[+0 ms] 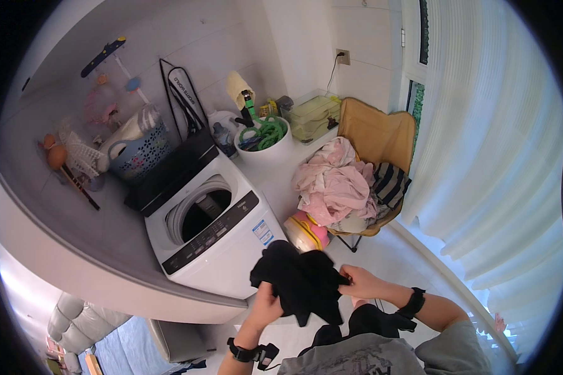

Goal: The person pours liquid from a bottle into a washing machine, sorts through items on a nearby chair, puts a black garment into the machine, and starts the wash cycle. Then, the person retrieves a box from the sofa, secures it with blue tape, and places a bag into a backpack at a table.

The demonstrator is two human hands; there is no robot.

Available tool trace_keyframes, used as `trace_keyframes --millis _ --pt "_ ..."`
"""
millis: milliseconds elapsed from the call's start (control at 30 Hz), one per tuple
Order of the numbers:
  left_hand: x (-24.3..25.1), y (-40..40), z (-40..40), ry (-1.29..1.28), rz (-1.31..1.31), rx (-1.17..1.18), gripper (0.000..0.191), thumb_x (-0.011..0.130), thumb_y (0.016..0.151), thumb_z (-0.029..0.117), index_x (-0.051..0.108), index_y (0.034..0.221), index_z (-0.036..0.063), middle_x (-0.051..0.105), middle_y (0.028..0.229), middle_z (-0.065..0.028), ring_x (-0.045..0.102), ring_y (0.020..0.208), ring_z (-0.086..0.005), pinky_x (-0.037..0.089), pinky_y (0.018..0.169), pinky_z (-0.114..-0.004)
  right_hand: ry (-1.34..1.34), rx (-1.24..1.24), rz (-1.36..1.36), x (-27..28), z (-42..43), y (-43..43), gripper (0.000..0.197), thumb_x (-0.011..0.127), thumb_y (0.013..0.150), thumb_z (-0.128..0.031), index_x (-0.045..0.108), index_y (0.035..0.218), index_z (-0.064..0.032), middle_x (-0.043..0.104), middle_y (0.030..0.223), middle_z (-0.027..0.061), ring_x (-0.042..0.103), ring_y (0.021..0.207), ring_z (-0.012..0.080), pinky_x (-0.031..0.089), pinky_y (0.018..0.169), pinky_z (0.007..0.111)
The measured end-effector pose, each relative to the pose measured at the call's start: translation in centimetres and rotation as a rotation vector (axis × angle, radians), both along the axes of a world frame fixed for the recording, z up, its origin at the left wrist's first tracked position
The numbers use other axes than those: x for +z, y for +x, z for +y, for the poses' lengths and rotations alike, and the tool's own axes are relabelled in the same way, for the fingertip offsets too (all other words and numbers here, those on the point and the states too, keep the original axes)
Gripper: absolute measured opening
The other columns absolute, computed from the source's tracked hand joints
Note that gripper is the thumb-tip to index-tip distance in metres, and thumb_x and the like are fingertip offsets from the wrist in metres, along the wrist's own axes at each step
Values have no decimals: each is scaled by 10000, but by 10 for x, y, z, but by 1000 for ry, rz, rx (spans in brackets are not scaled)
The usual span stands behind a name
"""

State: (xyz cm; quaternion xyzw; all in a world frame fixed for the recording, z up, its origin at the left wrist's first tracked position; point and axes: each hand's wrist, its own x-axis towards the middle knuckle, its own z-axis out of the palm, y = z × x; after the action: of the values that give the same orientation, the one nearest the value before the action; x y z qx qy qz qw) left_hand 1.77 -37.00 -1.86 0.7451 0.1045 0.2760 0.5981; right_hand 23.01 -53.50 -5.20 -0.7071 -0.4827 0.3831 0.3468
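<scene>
A bunched black garment [300,279] hangs between my two hands, in front of my body. My left hand [266,305] grips its left side, and the fingers of my right hand [359,281] pinch its right edge. Its exact kind cannot be told from the folds. Beyond it on the left stands a white top-loading washing machine [237,248] with its black lid [176,173] raised. The drum opening [206,211] looks dark inside. To the right, a tan folding chair [377,126] bears a heap of pink fabric [340,183] and a dark striped cloth [390,183].
A pink and yellow container [307,232] stands on the floor between washer and chair. Behind are a white tub [262,154] with a green hose, a clear water tank [312,117] and a blue basket [143,152]. White curtains [488,164] hang right; a partition edge [206,311] curves left.
</scene>
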Motion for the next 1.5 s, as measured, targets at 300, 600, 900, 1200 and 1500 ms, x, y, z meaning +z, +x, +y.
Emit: trace_keyframes --millis 300,600,900,1200,1500 --pt "39 119 46 -583 -125 -92 674 641 783 420 397 1311 80 452 1313 -54 389 1244 -235 298 1029 -392 358 -12 34 16 53 110 587 695 776 -297 452 1217 3 554 1117 180 553 1001 234 433 855 314" --pt "52 205 85 -226 82 49 348 600 857 169 549 1158 2 532 1193 -64 469 1124 -167 344 974 -336 470 352 -226 73 158 220 523 634 690 -158 506 1187 -52 562 1083 179 552 975 333 437 837 397" --pt "53 268 117 -364 140 17 283 565 877 62 538 1153 6 583 1090 -33 511 999 -100 422 865 -278 338 575 194 102 216 268 820 720 724 -277 269 1358 -18 436 1268 200 455 1172 276 368 972 331" --pt "71 290 179 -49 394 15 263 647 826 147 594 1048 16 645 912 -63 581 846 -108 473 738 -276 336 474 -319 98 252 284 575 695 699 -315 529 1173 -36 611 970 164 535 981 335 416 844 394" --pt "53 301 230 204 427 -27 247 703 771 189 617 933 23 638 778 -114 598 664 -183 472 628 -296 112 340 -271 98 303 257 482 692 688 -205 500 1073 13 598 874 247 581 834 409 465 699 438"
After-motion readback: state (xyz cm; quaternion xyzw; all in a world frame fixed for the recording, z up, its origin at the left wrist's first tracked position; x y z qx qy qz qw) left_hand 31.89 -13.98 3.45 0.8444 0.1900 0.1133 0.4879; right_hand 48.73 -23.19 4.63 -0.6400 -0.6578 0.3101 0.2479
